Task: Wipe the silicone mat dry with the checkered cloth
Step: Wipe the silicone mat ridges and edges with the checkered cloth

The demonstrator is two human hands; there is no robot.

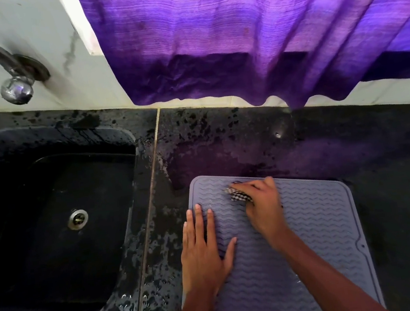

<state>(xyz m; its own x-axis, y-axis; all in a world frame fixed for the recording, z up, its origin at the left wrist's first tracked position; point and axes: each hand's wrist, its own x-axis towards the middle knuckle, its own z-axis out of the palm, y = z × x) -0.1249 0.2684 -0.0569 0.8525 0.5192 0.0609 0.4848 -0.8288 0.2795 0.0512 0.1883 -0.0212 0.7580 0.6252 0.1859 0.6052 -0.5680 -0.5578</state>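
Observation:
A grey-lilac silicone mat (315, 224) with wavy ridges lies flat on the black counter, right of the sink. My right hand (261, 200) grips a bunched black-and-white checkered cloth (238, 195) and presses it onto the mat's far left part; only a small piece of cloth shows past the fingers. My left hand (203, 249) lies flat with straight fingers on the mat's left edge, partly over the counter.
A black sink (61, 221) with a metal drain sits at the left, a tap (10, 74) on the wall above it. The black counter (247, 138) is spattered with water around the sink's rim. A purple curtain (249, 36) hangs over the counter's back edge.

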